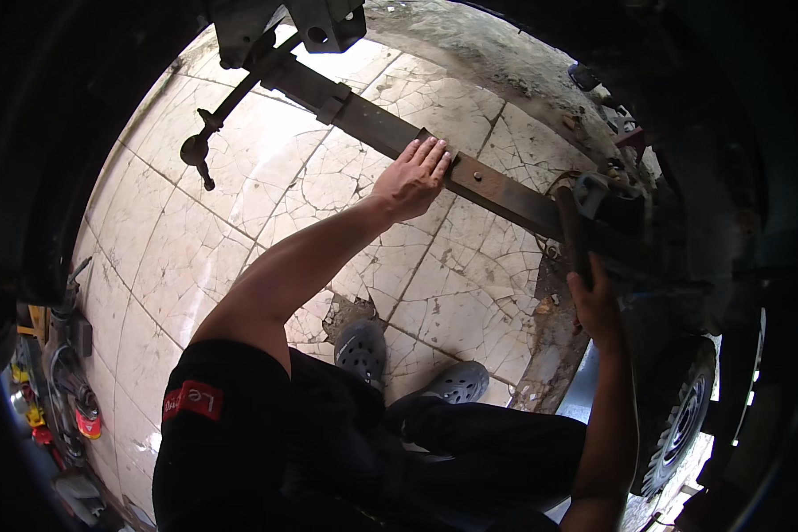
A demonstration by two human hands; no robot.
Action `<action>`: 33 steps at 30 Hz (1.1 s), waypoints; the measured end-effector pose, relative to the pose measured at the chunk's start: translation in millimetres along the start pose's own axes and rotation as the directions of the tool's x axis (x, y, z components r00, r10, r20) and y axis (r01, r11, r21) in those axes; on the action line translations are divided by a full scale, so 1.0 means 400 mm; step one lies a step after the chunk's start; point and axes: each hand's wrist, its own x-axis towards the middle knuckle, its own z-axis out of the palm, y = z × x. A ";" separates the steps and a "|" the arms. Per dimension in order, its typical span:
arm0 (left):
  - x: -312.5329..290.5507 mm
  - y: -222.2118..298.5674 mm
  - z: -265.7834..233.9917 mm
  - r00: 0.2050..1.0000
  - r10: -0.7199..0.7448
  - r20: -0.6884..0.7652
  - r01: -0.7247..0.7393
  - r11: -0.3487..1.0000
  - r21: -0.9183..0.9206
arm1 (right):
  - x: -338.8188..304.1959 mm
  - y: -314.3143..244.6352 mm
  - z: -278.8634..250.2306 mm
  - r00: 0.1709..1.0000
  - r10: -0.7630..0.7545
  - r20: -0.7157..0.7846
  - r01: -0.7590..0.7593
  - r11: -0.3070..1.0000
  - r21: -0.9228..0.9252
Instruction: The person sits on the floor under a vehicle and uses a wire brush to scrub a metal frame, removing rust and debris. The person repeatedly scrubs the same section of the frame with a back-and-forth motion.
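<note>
A long dark metal bar (372, 124) runs slantwise above the tiled floor, with a collar near its far left end and a rust-brown plate (488, 180) with a bolt head on top. My left hand (412, 180) rests on the bar beside that plate, fingers stretched out across its top. On the right, my right hand (599, 306) is closed round the lower end of a thick dark rod-like handle (572, 232). The handle's upper end reaches the bar's right end, next to a grey metal part (594, 188). Shadow hides whether the handle touches either one.
A rod with a ball-shaped joint (193, 151) hangs at the far left, below a metal bracket (324, 27). Cracked pale tiles (230, 186) cover the floor. A tyre (683, 417) stands at the lower right. Tools and parts (80, 408) lie along the left edge.
</note>
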 end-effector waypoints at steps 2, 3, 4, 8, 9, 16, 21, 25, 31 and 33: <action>0.009 -0.007 -0.023 0.999 -0.028 0.035 0.033 0.990 -0.136 | 0.000 0.004 0.006 1.000 -0.005 -0.013 0.005 1.000 0.005; 0.024 -0.014 -0.033 0.995 -0.073 0.074 0.085 0.983 -0.165 | 0.002 0.005 0.008 1.000 -0.014 -0.019 0.014 1.000 0.006; 0.025 -0.002 -0.048 0.991 -0.084 0.102 0.096 0.988 -0.124 | 0.002 0.010 0.009 1.000 -0.019 -0.024 0.019 1.000 0.003; 0.027 0.063 -0.075 0.977 -0.006 0.212 0.015 0.999 -0.044 | 0.038 0.067 0.007 0.991 -0.120 -0.054 0.113 0.988 -0.108; 0.019 0.086 -0.080 0.974 0.037 0.226 -0.022 0.997 -0.068 | 0.019 0.034 0.001 0.998 -0.053 -0.024 0.051 0.996 -0.075; 0.017 -0.057 -0.085 0.978 -0.113 0.175 0.118 0.993 -0.023 | -0.009 -0.004 0.002 1.000 -0.028 -0.004 0.028 0.999 -0.015; 0.023 0.073 -0.096 0.964 -0.033 0.264 0.049 0.997 -0.053 | -0.003 -0.006 0.001 1.000 -0.008 -0.004 0.008 1.000 -0.011; 0.020 0.041 -0.065 0.981 0.016 0.196 0.011 0.991 -0.137 | -0.007 -0.004 -0.005 1.000 -0.009 0.007 0.009 1.000 -0.028; -0.002 -0.048 -0.098 0.959 -0.180 0.219 0.180 0.984 0.021 | -0.007 -0.015 0.005 1.000 -0.006 0.020 0.006 1.000 0.014; 0.014 0.029 -0.089 0.962 -0.085 0.259 0.096 0.995 -0.030 | 0.023 0.040 0.003 0.996 -0.083 -0.031 0.080 0.991 -0.111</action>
